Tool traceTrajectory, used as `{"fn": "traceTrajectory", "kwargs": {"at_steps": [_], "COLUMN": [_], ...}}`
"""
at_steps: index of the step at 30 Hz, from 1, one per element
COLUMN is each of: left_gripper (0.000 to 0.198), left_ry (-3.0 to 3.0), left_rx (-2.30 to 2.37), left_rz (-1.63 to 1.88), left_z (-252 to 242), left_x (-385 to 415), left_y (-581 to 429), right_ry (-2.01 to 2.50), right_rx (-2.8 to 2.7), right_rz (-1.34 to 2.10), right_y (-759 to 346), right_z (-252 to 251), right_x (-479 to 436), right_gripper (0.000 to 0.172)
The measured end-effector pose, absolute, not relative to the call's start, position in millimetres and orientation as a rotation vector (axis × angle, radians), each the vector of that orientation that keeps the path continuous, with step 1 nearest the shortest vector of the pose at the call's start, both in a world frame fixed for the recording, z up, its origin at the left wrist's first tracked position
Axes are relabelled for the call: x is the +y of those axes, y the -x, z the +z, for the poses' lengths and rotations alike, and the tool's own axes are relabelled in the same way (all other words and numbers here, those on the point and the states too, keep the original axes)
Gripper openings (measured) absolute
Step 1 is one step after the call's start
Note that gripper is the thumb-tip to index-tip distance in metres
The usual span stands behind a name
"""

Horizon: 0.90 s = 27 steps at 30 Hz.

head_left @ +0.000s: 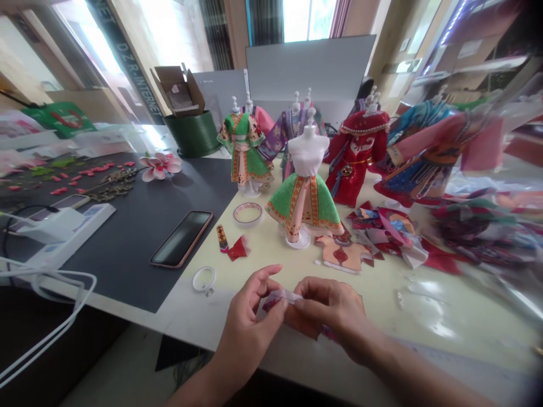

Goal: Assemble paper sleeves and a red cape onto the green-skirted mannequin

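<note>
Near the table's front edge, my left hand (pixel 254 316) and my right hand (pixel 333 305) pinch a small piece of fabric (pixel 303 322) between them. Its pale folded edge lies between my thumbs and fingers; the rest is brown-orange with dark red and purple bits, partly hidden by my right hand. Just beyond stands a white mini dress form (pixel 308 150) wearing a green and peach skirt (pixel 303 206). To its right lies a flat peach top piece (pixel 343 252) with a red motif. A red fabric scrap (pixel 240 249) and a narrow patterned strip (pixel 222 238) lie to the left.
Two tape rolls, one larger (pixel 248 213) and one small (pixel 204 279), lie left of my hands. Farther left are a phone (pixel 182 239), a power strip (pixel 70 237) and white cables. Dressed mini forms, including a red gown (pixel 355 152), stand behind; fabric scraps (pixel 394 232) pile up right.
</note>
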State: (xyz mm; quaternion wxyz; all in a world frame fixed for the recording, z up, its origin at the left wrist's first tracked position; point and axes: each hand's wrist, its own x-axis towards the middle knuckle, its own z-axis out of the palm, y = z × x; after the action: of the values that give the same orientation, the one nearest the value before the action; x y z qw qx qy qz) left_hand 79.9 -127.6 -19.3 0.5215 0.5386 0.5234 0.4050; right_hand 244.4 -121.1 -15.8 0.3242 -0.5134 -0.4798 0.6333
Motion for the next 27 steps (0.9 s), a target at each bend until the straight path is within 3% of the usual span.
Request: {"fn": "traceTrajectory", "kwargs": {"at_steps": [7, 11, 27], "left_gripper": [0.021, 0.021, 0.015], "left_ry": [-2.063, -2.344, -2.497], "left_rx": [1.398, 1.366, 1.421], "left_rz": [1.409, 1.378, 1.334], "left_z": [-27.0, -28.9, -27.4], "left_x": [-130.5, -129.9, -128.6], "left_y": [-78.3, -78.7, -79.4], "right_ry": [1.342, 1.308, 1.347], "right_rx": [-1.16, -1.191, -1.456], "right_rz": [1.615, 1.611, 1.404], "right_y": [-239.9, -240.7, -238.4], "right_z": [-17.3, -17.9, -12.5], "right_x": [-118.6, -120.2, -122.9], "right_gripper": [0.028, 0.028, 0.021]}}
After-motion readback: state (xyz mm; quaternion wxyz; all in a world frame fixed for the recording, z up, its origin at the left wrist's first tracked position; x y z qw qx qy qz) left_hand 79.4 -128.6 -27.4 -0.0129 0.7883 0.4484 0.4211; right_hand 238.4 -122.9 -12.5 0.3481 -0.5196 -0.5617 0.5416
